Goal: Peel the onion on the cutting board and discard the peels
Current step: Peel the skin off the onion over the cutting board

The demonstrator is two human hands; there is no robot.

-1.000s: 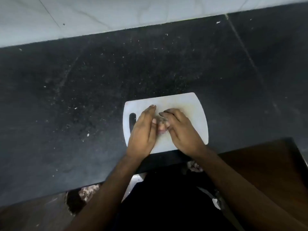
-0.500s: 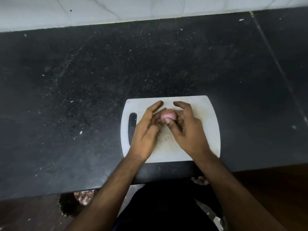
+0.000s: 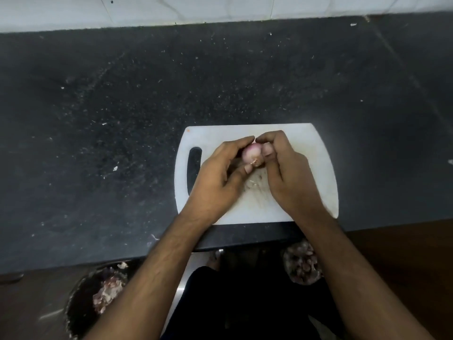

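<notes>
A small pinkish onion (image 3: 252,154) is held just above the white cutting board (image 3: 316,153), its root end toward me. My left hand (image 3: 220,182) grips it from the left with fingers curled round it and the thumb under the root. My right hand (image 3: 284,173) pinches it from the right, fingertips meeting the left hand's over the top. Bits of skin lie on the board (image 3: 256,185) beneath the hands.
The board sits near the front edge of a dark speckled counter (image 3: 122,119), backed by a white tiled wall (image 3: 196,8). Below the counter edge, a dark bin with peels (image 3: 98,298) stands at the left and a second heap of peels (image 3: 301,263) at the right.
Both hands have closed tighter round the onion, and the onion has turned so its root end faces me. The camera has shifted, moving the board rightward in view.
</notes>
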